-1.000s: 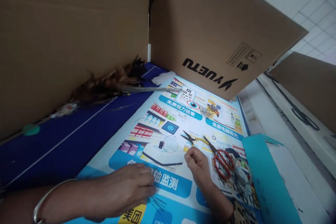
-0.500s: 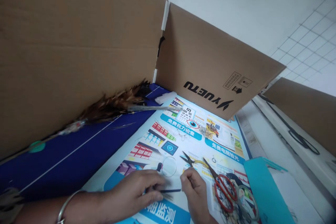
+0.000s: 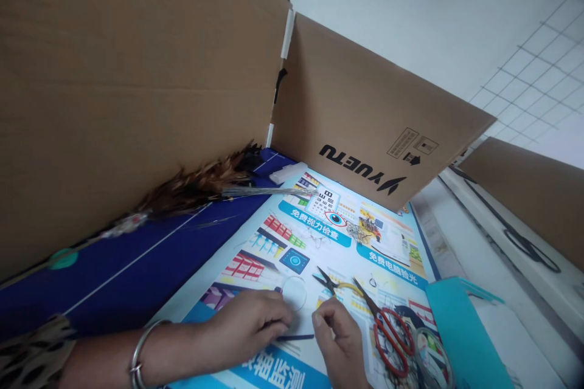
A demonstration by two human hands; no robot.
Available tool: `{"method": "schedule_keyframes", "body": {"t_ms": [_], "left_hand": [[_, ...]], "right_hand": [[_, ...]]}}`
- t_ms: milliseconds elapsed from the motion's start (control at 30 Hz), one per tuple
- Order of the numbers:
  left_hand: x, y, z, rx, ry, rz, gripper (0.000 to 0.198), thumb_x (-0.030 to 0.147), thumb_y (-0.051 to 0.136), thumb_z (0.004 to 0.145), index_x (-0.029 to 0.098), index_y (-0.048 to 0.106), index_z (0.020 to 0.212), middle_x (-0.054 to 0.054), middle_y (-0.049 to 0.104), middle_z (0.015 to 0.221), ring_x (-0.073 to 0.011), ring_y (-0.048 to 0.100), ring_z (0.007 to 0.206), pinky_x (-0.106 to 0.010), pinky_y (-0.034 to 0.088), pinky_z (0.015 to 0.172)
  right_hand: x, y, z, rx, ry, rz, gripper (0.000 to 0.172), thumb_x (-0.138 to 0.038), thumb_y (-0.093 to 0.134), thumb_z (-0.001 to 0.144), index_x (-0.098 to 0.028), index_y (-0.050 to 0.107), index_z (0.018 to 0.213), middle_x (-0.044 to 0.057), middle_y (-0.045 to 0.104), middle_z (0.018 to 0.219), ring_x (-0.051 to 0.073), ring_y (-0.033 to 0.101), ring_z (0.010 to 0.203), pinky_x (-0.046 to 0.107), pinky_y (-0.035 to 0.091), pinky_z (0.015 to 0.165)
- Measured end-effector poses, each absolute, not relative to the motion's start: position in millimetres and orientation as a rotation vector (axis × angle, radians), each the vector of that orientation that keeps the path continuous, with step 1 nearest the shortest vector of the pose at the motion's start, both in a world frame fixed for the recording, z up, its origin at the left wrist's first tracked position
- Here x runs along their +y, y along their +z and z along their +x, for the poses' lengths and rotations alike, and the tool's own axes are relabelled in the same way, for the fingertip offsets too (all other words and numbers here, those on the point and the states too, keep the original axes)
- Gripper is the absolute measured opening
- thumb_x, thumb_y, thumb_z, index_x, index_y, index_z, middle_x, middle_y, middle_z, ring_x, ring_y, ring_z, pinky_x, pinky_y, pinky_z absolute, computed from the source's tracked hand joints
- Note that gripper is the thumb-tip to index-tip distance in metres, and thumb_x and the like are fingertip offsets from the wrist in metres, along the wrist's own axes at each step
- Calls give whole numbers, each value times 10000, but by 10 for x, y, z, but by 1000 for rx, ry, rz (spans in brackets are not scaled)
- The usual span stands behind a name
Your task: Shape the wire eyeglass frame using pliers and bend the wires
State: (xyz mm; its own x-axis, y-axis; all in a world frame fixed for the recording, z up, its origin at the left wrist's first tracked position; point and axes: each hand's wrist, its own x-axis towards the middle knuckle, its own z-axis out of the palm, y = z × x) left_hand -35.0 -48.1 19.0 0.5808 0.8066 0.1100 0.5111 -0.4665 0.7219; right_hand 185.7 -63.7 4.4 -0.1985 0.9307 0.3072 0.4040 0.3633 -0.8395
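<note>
My left hand rests on a printed blue poster, its fingers curled and pinched near a thin wire ring. A silver bangle is on that wrist. My right hand is closed in a pinch just to the right; what it holds is too small to make out. Small pliers with yellow handles lie just beyond my right hand. Red-handled scissors lie to its right, beside several small metal pieces.
Tall cardboard walls stand at the left and back, one printed YUENTU. A feather duster lies along the left wall on blue cloth. A teal folder lies at the right. A white eraser-like block sits near the corner.
The view has tilted upward. Both hands have shifted slightly up the poster toward the wire ring, and the left hand has curled into a pinch.
</note>
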Motion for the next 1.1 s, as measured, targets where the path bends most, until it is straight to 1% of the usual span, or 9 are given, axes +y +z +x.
{"method": "schedule_keyframes", "body": {"t_ms": [133, 233, 367, 467, 567, 633, 767, 900, 1100], "left_hand": [[-473, 162, -399, 1043, 584, 2463, 199, 144, 508, 903, 216, 691, 875, -16, 710, 816, -195, 657, 748, -265, 404, 632], [-477, 137, -397, 1075, 539, 2602, 174, 130, 529, 889, 204, 660, 802, -16, 697, 775, -201, 645, 698, -291, 403, 615], [-476, 115, -380, 1087, 559, 2696, 121, 98, 609, 839, 209, 641, 804, -6, 689, 785, -208, 633, 724, -317, 405, 649], [-449, 114, -362, 1081, 581, 2748, 130, 93, 643, 831, 217, 629, 795, 9, 679, 778, -197, 609, 712, -322, 371, 634], [-404, 136, -340, 1065, 570, 2820, 153, 92, 647, 846, 210, 612, 756, 14, 666, 759, -195, 582, 704, -330, 337, 618], [-369, 163, -328, 1040, 557, 2863, 166, 81, 631, 863, 204, 609, 753, 14, 661, 761, -193, 563, 711, -332, 328, 624], [-287, 226, -309, 993, 545, 2901, 125, 130, 680, 862, 196, 624, 772, 4, 656, 771, -207, 536, 738, -349, 312, 635], [-211, 295, -278, 989, 549, 2951, 144, 173, 751, 830, 196, 635, 749, 5, 649, 766, -212, 527, 757, -364, 310, 643], [-140, 341, -222, 992, 479, 3017, 178, 112, 663, 890, 180, 645, 726, -9, 649, 752, -204, 522, 760, -346, 349, 674]], "right_hand": [[-581, 181, 1850, -1942, 443, -1074, 90, -136, 530, 922, -197, 591, 897, 18, 584, 789, 138, 539, 679, 241, 448, 614], [-554, 238, 1826, -2133, 131, -905, 170, -76, 545, 906, -182, 617, 1018, 65, 620, 880, 181, 569, 791, 295, 474, 706], [-570, 207, 1795, -2278, -166, -813, 156, -65, 542, 907, -159, 632, 992, 60, 608, 792, 185, 510, 717, 314, 420, 651], [-599, 163, 1795, -2351, -314, -838, 185, -81, 469, 947, -147, 639, 974, 65, 603, 775, 194, 481, 702, 333, 381, 645], [-621, 153, 1798, -2437, -377, -918, 282, -104, 362, 991, -143, 641, 965, 71, 596, 781, 206, 471, 710, 356, 372, 673], [-627, 172, 1791, -2492, -371, -963, 301, -114, 338, 1001, -140, 634, 960, 70, 590, 794, 207, 465, 708, 356, 364, 673], [-610, 230, 1761, -2566, -337, -1057, 216, -101, 417, 974, -156, 618, 916, 58, 580, 815, 204, 472, 722, 346, 355, 673], [-558, 242, 1735, -2566, -360, -1107, 131, -72, 516, 919, -161, 611, 901, 50, 577, 815, 207, 474, 733, 346, 364, 687], [-462, 251, 1696, -2578, -352, -1214, 120, -73, 573, 900, -171, 610, 843, 47, 587, 813, 205, 482, 743, 339, 385, 703]]}}
